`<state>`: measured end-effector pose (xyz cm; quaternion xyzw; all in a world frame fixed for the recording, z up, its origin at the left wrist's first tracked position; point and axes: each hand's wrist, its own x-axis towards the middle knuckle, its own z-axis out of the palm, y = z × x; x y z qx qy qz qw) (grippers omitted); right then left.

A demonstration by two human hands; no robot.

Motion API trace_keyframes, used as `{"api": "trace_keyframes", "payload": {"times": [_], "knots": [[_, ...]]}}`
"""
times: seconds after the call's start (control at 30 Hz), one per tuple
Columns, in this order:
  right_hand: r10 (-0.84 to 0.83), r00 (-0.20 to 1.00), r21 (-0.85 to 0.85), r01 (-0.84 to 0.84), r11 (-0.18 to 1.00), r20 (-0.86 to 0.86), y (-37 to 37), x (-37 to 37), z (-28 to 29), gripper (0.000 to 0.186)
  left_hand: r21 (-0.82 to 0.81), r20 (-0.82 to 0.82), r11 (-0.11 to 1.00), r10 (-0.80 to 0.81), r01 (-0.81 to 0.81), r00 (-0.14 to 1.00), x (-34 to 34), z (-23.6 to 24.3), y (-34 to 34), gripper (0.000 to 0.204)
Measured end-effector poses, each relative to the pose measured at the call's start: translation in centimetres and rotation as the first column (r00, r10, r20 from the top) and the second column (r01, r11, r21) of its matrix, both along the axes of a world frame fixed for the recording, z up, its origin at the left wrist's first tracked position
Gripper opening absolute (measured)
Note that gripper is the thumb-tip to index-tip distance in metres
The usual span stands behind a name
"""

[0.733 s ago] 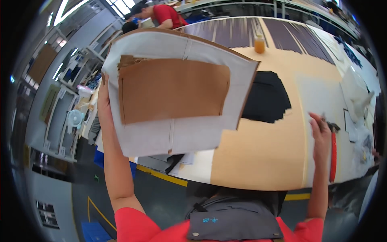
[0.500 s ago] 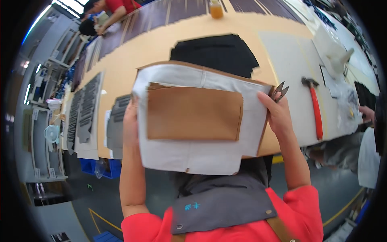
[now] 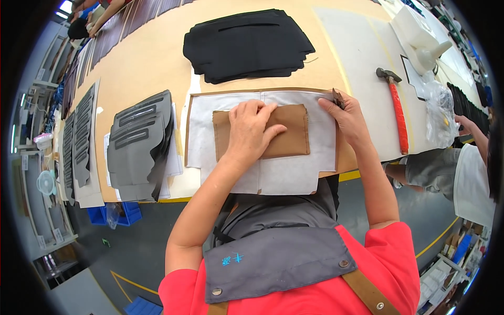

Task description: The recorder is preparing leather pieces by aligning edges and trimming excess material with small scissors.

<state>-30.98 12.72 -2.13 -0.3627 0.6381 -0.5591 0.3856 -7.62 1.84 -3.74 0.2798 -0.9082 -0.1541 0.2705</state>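
A fabric panel (image 3: pixel 294 176) with a white backing and brown edges lies at the table's near edge, its lower part reaching over that edge. On its middle sits a brown rectangular cloth piece (image 3: pixel 294 131) with a jagged left edge. My left hand (image 3: pixel 248 131) rests palm down on this brown piece, fingers stretched and thumb apart. At the panel's upper right corner, my right hand (image 3: pixel 350 119) grips a small pair of dark thread snips (image 3: pixel 337 98), blades pointing away from me. Its thumb lies on the panel's edge; the fingers beneath are partly hidden.
Beyond the panel lies a stack of black cut pieces (image 3: pixel 247 44). Grey slotted pieces (image 3: pixel 139 142) are piled at left. To the right are a red-handled hammer (image 3: pixel 396 110), a white bottle (image 3: pixel 422 52) and a clear plastic bag (image 3: pixel 441 113), near another person's hand (image 3: pixel 464 125).
The panel has come down from between my two raised hands onto the table. My left hand has left its left edge and moved onto the brown piece. My right hand keeps the snips.
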Motion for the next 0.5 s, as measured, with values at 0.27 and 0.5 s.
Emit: {"api": "trace_keyframes", "payload": {"times": [0.27,0.5], "knots": [[-0.052,0.995,0.042,0.049,0.998,0.08,-0.2,-0.1,-0.2,0.014,-0.047,-0.143,0.998,-0.051,0.044,0.988,-0.2,0.8,0.0,0.016],[0.035,0.994,0.049,-0.03,0.998,-0.104,-0.2,-0.2,-0.9,0.014,0.006,0.16,0.933,-0.357,0.36,0.92,4.1,4.2,5.2,0.017]]}}
